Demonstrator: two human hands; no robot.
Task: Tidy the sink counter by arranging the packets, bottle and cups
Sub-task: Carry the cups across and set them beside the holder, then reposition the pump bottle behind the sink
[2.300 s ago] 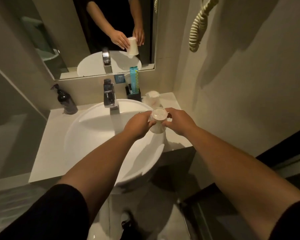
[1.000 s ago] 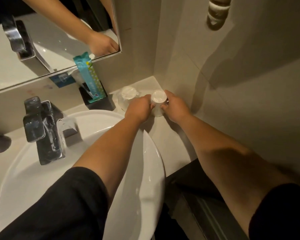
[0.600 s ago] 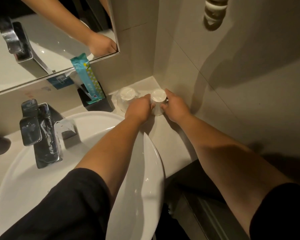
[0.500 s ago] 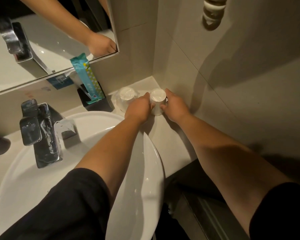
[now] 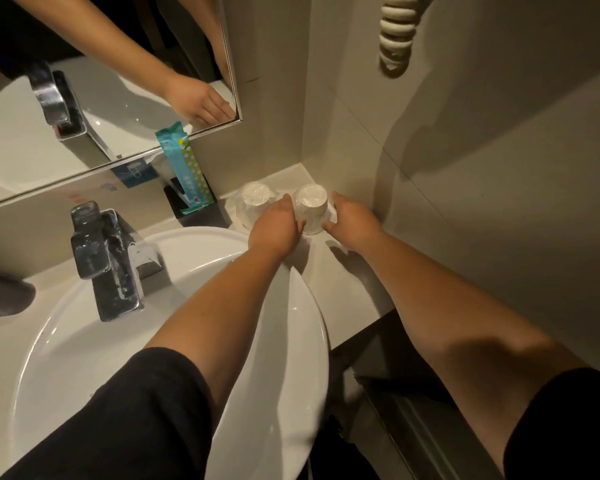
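While both hands cup the upturned cup (image 5: 310, 206) at the counter (image 5: 340, 292) corner, left hand (image 5: 274, 225) and right hand (image 5: 352, 221) closed lightly on it, risk tipping it onto the wrapped cup (image 5: 255, 202) just beside by letting go unevenly

Cups (image 5: 310, 206) hemmed by corner walls (image 5: 361, 150) and black holder (image 5: 201, 211); counter (image 5: 336, 289) in front free
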